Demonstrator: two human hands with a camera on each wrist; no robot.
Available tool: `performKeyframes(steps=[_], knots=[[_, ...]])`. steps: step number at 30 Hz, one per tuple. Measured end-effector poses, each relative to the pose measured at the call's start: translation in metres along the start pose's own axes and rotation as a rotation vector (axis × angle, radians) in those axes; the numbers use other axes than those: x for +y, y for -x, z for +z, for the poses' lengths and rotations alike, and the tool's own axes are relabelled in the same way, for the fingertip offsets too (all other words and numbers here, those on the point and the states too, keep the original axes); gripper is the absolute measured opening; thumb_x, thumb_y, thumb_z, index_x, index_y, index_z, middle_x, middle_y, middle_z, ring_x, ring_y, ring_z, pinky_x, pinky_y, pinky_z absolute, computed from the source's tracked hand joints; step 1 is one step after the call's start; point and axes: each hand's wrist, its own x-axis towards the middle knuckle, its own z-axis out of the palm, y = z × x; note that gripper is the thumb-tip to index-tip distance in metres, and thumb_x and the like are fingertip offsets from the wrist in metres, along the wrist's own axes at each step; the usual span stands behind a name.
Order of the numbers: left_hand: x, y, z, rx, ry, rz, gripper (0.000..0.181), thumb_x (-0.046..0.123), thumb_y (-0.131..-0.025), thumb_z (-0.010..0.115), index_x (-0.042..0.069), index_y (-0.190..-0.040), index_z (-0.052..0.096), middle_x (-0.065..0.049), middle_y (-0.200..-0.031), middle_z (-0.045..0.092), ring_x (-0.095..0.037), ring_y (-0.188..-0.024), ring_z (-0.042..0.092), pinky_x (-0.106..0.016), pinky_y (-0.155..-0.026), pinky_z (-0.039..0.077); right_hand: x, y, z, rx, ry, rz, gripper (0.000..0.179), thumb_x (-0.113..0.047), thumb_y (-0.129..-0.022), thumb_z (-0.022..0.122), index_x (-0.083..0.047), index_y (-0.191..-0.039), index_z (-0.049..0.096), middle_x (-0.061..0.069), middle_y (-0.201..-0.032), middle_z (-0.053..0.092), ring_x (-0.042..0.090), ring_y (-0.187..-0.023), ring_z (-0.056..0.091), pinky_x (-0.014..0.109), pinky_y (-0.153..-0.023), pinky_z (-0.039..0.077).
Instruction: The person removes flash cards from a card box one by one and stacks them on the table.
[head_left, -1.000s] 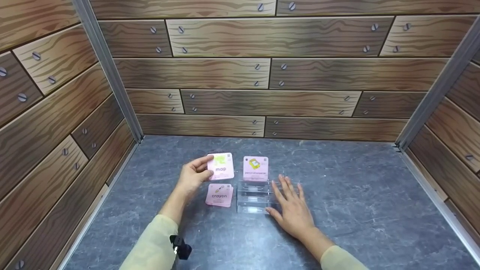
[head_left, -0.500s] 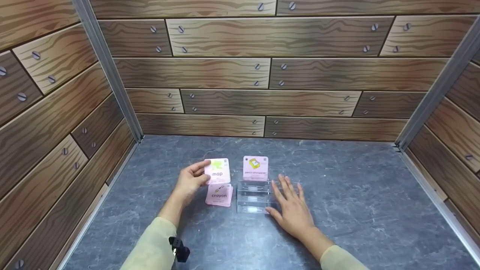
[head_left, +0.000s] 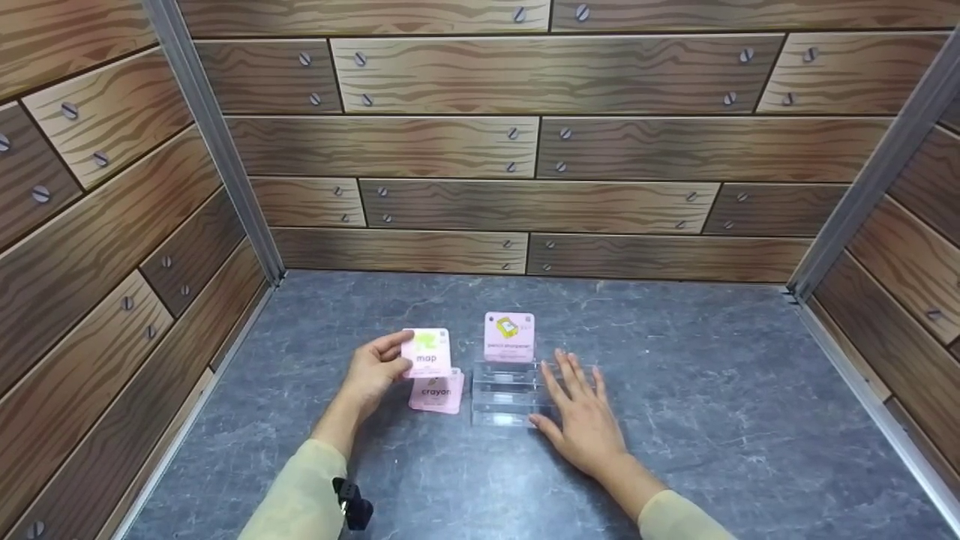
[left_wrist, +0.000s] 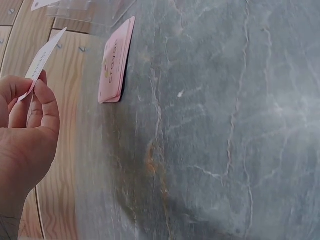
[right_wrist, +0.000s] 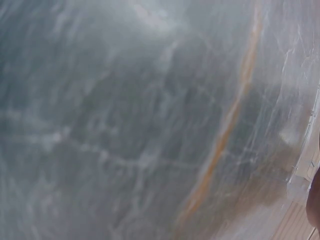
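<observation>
My left hand (head_left: 373,375) pinches a pink "map" flashcard (head_left: 427,352) by its left edge, between thumb and fingers. In the left wrist view the map card (left_wrist: 46,57) appears nearly edge-on, lifted off the table. Below it lies a small stack of pink cards with a "crayon" card (head_left: 437,397) on top, its upper part covered by the map card. To the right is a clear stepped card holder (head_left: 504,397). A "pencil sharpener" card (head_left: 509,337) stands upright at its back row. My right hand (head_left: 587,427) rests with straight, spread fingers on the holder's right part.
The grey marbled tabletop (head_left: 720,420) spreads around the holder. Walls with a wood-plank print (head_left: 442,146) enclose the back and both sides, with metal strips (head_left: 217,142) at the corners.
My left hand has carried the map card down and slightly left, so it now overlaps the crayon stack in the head view. The right hand stays on the holder.
</observation>
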Motion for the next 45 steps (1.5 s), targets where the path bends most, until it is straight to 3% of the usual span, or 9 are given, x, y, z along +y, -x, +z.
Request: performKeyframes(steps=[29, 45], knots=[[-0.024, 0.006, -0.002, -0.063, -0.055, -0.077, 0.057, -0.018, -0.084, 0.059, -0.008, -0.140, 0.063, -0.029, -0.132, 0.068, -0.019, -0.093, 0.070, -0.028, -0.069, 0.058, -0.001, 0.000, -0.001, 0.001, 0.012, -0.012, 0.086, -0.060, -0.100, 0.063, -0.013, -0.166, 0.035, 0.014, -0.176, 0.017, 0.035, -0.161, 0.016, 0.065, -0.125, 0.016], [-0.024, 0.012, -0.002, -0.151, -0.076, -0.090, 0.056, -0.017, -0.084, 0.059, -0.013, -0.140, 0.060, -0.032, -0.132, 0.066, -0.018, -0.089, 0.070, -0.025, -0.066, 0.058, -0.001, 0.001, -0.002, 0.001, 0.009, -0.002, 0.086, -0.060, -0.100, 0.063, -0.013, -0.166, 0.036, 0.014, -0.176, 0.019, 0.034, -0.161, 0.015, 0.065, -0.125, 0.016]])
